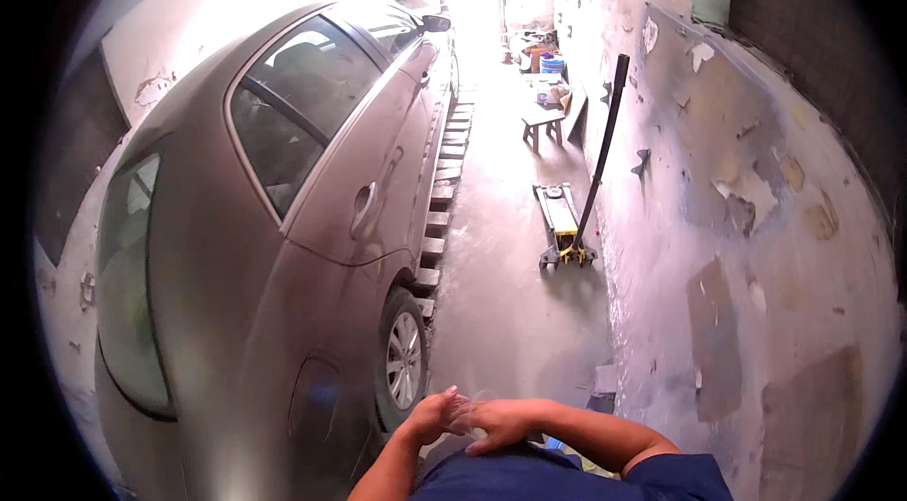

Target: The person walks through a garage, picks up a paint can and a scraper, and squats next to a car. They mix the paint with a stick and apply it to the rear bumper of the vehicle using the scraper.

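My left hand [434, 416] and my right hand [508, 422] meet low in front of my dark blue shirt. Between them shows a thin, see-through film [463, 414], like clear plastic; its exact kind I cannot make out. The fingers of the left hand are curled in toward it, and the right hand's fingers close in from the other side. Just beyond the left hand is the rear wheel [404, 359] of a brownish-grey car [321, 284]. Neither hand touches the car.
Slatted blocks [442, 194] run along the car's side. On the floor ahead stands a floor jack [564, 227] with its long black handle [605, 142] raised. Farther off is a small wooden stool [543, 118], near blue buckets [551, 64]. A peeling wall [680, 217] bounds the right.
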Action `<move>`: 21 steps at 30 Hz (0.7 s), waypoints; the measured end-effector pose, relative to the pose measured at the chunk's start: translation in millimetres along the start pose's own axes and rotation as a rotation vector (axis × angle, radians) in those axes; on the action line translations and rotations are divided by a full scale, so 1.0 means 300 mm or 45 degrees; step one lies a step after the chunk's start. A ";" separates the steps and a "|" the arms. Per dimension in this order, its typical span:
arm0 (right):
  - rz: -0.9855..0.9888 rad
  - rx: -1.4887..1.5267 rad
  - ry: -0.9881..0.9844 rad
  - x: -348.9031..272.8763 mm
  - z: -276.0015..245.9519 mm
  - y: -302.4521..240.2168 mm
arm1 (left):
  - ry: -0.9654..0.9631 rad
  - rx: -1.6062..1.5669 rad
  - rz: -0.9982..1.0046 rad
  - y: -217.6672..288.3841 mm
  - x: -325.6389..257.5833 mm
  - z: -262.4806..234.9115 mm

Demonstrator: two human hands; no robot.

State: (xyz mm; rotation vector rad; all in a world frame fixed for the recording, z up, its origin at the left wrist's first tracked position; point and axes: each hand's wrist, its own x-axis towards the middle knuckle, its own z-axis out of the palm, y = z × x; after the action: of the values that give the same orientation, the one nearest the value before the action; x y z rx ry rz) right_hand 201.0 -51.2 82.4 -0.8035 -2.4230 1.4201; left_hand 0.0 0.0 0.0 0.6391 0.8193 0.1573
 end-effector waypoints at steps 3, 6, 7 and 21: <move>0.033 -0.004 -0.095 0.054 -0.139 0.071 | -0.063 -0.164 0.056 0.084 0.148 -0.042; 0.199 -0.103 0.009 0.075 -0.396 0.251 | -0.102 -0.280 0.268 0.340 0.402 -0.036; 0.236 -0.155 0.072 0.092 -0.451 0.329 | -0.094 -0.277 0.376 0.413 0.479 -0.045; 0.478 -0.060 0.228 0.232 -1.463 0.770 | 0.077 0.666 0.823 1.234 1.309 -0.240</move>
State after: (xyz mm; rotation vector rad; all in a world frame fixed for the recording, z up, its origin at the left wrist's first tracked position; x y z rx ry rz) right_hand 418.7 399.5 101.9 -1.3920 -2.2585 1.3414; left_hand 256.4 475.4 -67.2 1.3914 0.6880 0.5613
